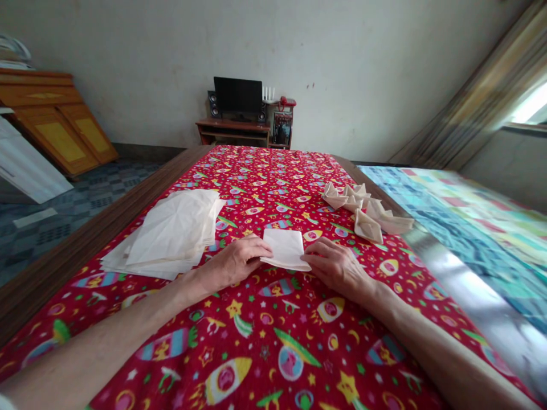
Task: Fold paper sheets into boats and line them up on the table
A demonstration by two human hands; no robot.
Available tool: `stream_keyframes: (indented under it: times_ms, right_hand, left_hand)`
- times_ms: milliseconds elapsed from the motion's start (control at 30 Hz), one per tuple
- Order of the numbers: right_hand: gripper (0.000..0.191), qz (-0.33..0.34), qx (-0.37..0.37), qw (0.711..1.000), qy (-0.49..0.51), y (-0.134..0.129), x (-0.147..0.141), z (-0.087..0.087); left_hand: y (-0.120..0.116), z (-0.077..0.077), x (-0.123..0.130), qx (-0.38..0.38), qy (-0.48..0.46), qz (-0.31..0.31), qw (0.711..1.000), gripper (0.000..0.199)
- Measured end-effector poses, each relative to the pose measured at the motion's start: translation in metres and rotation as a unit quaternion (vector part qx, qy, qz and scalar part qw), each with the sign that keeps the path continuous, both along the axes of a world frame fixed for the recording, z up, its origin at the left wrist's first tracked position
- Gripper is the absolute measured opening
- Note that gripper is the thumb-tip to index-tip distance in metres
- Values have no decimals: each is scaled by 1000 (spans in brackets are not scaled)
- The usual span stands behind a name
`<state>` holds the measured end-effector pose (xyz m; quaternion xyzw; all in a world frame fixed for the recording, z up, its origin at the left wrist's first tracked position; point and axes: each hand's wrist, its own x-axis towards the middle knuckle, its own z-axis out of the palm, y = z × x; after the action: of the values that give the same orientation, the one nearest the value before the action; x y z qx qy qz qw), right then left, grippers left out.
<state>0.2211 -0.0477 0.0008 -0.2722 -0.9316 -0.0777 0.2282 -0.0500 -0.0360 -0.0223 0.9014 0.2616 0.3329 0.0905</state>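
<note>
A small folded white paper [282, 248] lies in the middle of the red patterned cloth [273, 330]. Its left edge is pinched between the thumb and fingers of my left hand [243, 257]. On the opposite side, my right hand [335, 265] grips the lower right corner the same way. To the left of my left hand sits a loose stack of creased, off-white paper sheets [171, 228]. Beyond my right hand, several folded paper shapes [368, 225] with pointed tips rest near the cloth's right side.
A bed with a blue checkered cover [448, 228] adjoins the table on the right. Past the far end stand a dark monitor [238, 94] and a red telephone [282, 102]. A wooden cabinet [55, 122] is at the left, with a white appliance [28, 162] before it.
</note>
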Motion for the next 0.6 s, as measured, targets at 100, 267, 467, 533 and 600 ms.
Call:
stream_keyframes:
  times_ms: [100, 267, 467, 533, 600]
  right_hand:
    - [22, -25, 59, 998, -27, 0, 0, 4]
    - [24, -17, 33, 999, -23, 2, 1, 3]
    - [25, -35, -87, 994, 48, 5, 0, -4]
    - [23, -62, -126, 987, 75, 5, -2, -6]
    - [20, -101, -157, 976, 111, 6, -5, -7]
  left_hand:
    - [-2, 1, 1, 21, 8, 20, 1000, 22]
    - [-6, 2, 2, 13, 25, 17, 999, 24]
    - [-6, 5, 7, -90, -36, 74, 993, 12]
    - [-6, 6, 8, -114, -39, 97, 988, 12]
    - [-5, 7, 9, -110, -36, 124, 985, 16]
